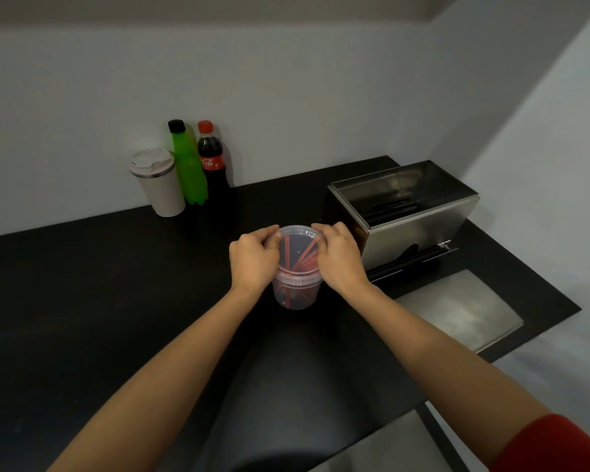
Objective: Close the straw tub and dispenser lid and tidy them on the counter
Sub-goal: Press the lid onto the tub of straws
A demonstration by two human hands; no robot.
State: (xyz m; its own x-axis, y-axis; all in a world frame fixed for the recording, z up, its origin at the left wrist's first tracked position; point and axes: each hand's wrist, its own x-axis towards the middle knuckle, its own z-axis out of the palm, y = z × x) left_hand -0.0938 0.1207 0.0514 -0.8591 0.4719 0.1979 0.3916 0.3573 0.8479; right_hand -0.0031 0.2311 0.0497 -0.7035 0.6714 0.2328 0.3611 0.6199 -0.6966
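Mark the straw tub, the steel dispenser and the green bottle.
straw tub (pixel 295 294), head view, clear lower wall.
steel dispenser (pixel 419 235), head view, front steel face.
green bottle (pixel 188 168), head view, mid body.

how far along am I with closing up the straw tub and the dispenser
Partly. The clear lid sits on the tub of red straws; left hand and right hand press its rim. The dispenser looks open on top, a metal sheet, likely its lid, lying beside it. Tidying remains.

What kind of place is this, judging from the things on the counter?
Probably a drinks counter in a small cafe or kiosk, though I cannot be sure. A steel straw dispenser stands open on the black counter, two soft-drink bottles and a takeaway cup wait by the wall, and both hands hold a straw tub.
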